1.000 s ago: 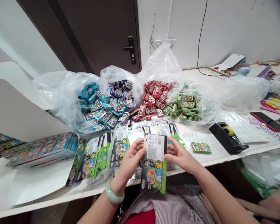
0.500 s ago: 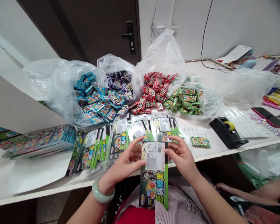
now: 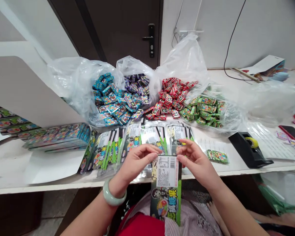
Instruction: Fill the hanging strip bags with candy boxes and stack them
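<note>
Upright over my lap hangs a flat black and green printed candy bag with a white label on its upper part. My left hand, with a pale green bangle at the wrist, pinches its top left corner between thumb and fingers. At the top right corner, my right hand holds the edge with thumb and forefinger. Just beyond my hands, several similar bags lie overlapping along the table. Farther back are heaps of small blue packets, purple packets, red packets and green packets.
Clear plastic bags surround the heaps. A black tape dispenser stands right, near a single green packet and a phone. At left, a white box stands near stacked packets. The table edge runs before me.
The view has swung left, so the table's things sit farther right. Both hands still hold the candy bag, now a little lower in view; my left fingers have closed nearer its top edge.
</note>
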`<state>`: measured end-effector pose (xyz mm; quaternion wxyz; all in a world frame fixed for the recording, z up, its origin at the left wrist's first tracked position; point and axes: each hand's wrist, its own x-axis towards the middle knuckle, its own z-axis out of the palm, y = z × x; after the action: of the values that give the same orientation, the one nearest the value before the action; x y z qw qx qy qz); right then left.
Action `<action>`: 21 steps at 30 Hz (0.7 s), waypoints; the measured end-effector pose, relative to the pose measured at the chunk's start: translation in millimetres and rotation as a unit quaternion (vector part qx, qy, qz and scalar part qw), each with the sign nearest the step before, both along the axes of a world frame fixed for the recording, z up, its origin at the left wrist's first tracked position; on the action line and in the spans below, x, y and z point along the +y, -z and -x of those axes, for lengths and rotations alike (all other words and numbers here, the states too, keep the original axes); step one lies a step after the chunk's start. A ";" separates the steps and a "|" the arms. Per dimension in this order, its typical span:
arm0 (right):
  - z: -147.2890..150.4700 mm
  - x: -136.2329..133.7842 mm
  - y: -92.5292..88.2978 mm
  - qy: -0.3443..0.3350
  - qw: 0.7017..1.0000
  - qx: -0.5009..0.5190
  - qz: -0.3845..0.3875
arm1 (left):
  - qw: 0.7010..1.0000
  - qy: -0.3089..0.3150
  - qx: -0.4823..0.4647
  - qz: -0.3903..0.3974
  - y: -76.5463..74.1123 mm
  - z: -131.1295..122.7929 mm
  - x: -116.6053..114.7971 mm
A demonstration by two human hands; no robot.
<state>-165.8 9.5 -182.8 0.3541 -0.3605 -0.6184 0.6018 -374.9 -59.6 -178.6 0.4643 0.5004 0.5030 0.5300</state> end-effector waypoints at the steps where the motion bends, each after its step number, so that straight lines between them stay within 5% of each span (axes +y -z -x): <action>1: 0.2 0.1 -0.4 -0.007 1.000 -0.002 -0.002 | 1.000 0.002 -0.014 0.008 -2.4 1.9 -0.7; 7: -0.7 -1.6 -7.4 -0.053 0.988 -0.071 -0.123 | 0.998 0.008 0.048 -0.036 -11.9 6.2 -6.7; 15: 15.1 9.8 -27.5 -0.097 0.993 -0.068 -0.016 | 0.998 -0.038 -0.004 0.040 -24.0 -3.9 3.3; 21: 12.9 10.4 -32.0 -0.141 0.984 -0.097 -0.056 | 1.000 0.005 0.008 0.009 -24.1 2.8 3.0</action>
<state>-178.8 20.0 -150.8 0.2235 -0.3058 -0.7273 0.5723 -377.7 -56.6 -154.5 0.4675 0.5030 0.5092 0.5187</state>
